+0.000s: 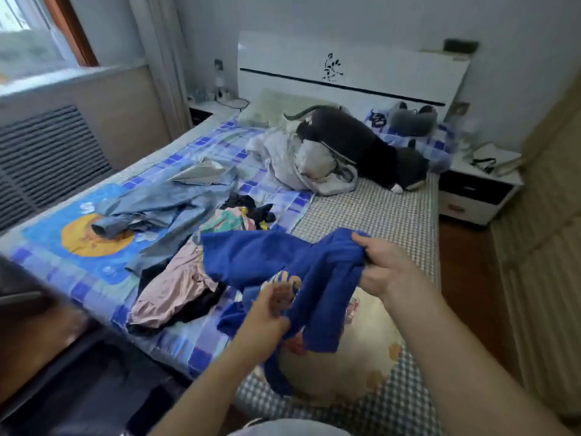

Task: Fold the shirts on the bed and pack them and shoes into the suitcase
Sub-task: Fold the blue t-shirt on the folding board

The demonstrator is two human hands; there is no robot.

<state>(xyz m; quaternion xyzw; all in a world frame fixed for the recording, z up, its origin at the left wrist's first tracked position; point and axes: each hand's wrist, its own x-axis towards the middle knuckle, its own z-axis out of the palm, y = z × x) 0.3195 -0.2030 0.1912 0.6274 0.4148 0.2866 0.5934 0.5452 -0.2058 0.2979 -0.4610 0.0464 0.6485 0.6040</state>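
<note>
Both hands grasp the blue shirt [283, 256] above the bed [371, 215], right hand [382, 267] at 3 o'clock, left hand [273, 305] at 6. Likely step: spreading it; next, lay it flat to fold.

On the bed [371, 212], a shirt [283, 256] hangs between both hands at the near edge: right hand [382, 265] on its right end, left hand [270, 306] lower, nearer. Left of it, a heap of clothes [176, 287]; behind that, a denim shirt [176, 199]. Further back, crumpled bedding [298, 162], and a plush toy [371, 146] to its right, before the headboard [361, 77]. Nightstand [481, 190] right of the bed.
</note>
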